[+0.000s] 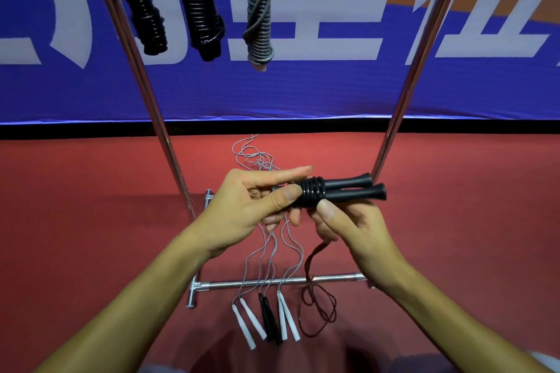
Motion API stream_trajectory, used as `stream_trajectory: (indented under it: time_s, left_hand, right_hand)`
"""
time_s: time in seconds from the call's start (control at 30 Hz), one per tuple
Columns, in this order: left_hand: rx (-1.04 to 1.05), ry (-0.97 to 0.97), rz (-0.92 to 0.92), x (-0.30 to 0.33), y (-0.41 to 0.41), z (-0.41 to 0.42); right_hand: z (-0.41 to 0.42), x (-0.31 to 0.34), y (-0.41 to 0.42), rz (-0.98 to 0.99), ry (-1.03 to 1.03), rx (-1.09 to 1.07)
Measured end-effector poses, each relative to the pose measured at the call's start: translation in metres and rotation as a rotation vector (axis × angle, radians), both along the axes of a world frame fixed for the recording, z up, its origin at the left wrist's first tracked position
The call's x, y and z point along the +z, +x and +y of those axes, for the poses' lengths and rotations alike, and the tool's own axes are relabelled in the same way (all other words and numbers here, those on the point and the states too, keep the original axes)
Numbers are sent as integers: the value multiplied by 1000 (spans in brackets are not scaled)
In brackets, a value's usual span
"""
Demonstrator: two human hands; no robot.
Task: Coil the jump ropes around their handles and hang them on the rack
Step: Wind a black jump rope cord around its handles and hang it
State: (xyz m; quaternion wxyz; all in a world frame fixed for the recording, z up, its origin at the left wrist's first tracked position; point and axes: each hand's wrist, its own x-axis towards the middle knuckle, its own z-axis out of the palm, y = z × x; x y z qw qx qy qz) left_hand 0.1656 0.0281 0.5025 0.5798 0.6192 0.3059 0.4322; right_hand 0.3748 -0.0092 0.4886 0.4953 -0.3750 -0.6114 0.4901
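Note:
Two black handles point(351, 188) lie side by side, pointing right, with several turns of dark rope point(312, 195) wound round their left end. My left hand point(257, 200) grips that left end, thumb pressed on the coil. My right hand point(342, 227) sits under the handles and pinches the dark rope, whose loose tail point(315, 306) trails down to a loop on the floor. Three coiled ropes hang at the top of the rack: two black point(145, 9) point(200, 6) and one grey point(260, 15).
The rack's chrome uprights point(142, 94) point(409, 94) slant either side of my hands; its base bar point(272, 281) crosses the red floor. Behind the bar lie white handles point(248, 324) point(288, 321), black handles point(269, 324) and tangled grey ropes point(254, 154). A blue banner point(303, 88) backs the rack.

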Motion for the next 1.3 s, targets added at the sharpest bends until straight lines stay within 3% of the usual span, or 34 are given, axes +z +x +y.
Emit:
stream_trajectory:
  time_s: [0.33,0.63,0.83,1.03,1.17,1.3]
  left_hand:
    - [146,108,105,-9,12,-3]
    - [42,14,151,-6,13,-3]
    - [-210,-148,130,2,7,-5]
    - [-107,-74,105,-2,5,-6]
    - [-52,-115,20,-1,0,-3]
    - [-39,-110,16,-3,2,-2]
  right_hand:
    - [1,-2,-11,275,-302,-13]
    - [-1,1,-10,282,-376,-50]
    - [-4,-5,-10,259,-327,-10]
    - [2,3,-4,-27,-179,-86]
    - [9,7,10,-13,-170,-59]
    - [16,2,19,-136,-85,-241]
